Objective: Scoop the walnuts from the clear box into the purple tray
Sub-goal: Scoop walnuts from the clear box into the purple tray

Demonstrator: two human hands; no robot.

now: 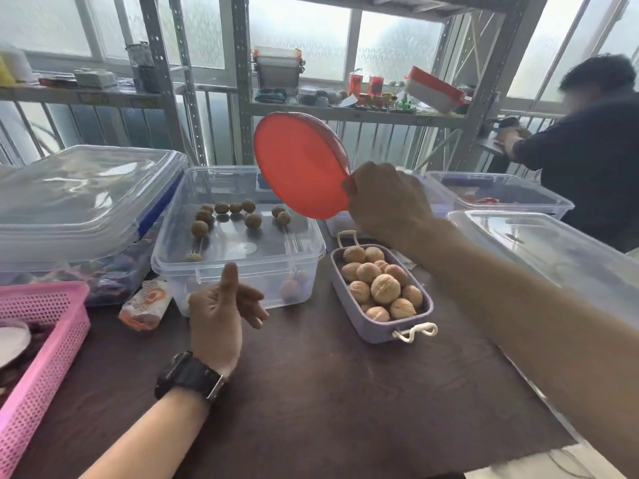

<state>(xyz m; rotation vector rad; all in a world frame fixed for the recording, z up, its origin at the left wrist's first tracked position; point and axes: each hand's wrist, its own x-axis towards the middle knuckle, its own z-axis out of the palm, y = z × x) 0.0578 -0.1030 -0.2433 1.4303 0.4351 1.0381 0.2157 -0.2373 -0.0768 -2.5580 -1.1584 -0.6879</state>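
Red plastic, a round scoop [301, 164], is lifted at centre frame above the table, tilted with its back toward the camera; the right hand [387, 202] has its fingers clamped on the scoop's lower right edge, where the handle seems to be hidden in the grip. Lower down, left of centre, the left hand [221, 312] hovers over the dark table [328, 402] just before the clear box [238, 236], fingers loosely apart and thumb up, holding nothing.

About ten walnuts [235, 216] lie scattered toward the far side of the clear box, at centre left of the frame; the purple tray [380, 292], just right of the box, is already heaped with walnuts, so the task looks well advanced.

Walnuts should be light, hard and round, so they will likely roll away from the scoop across the smooth box floor; corner them against a wall; the scoop looks stiff and light and is best held by its handle. With the tray piled high, a careless tip could send nuts over the rim.

No legible writing shows; a small orange-and-white packet [145, 305] beside the box bears a pattern, but no words can be read.
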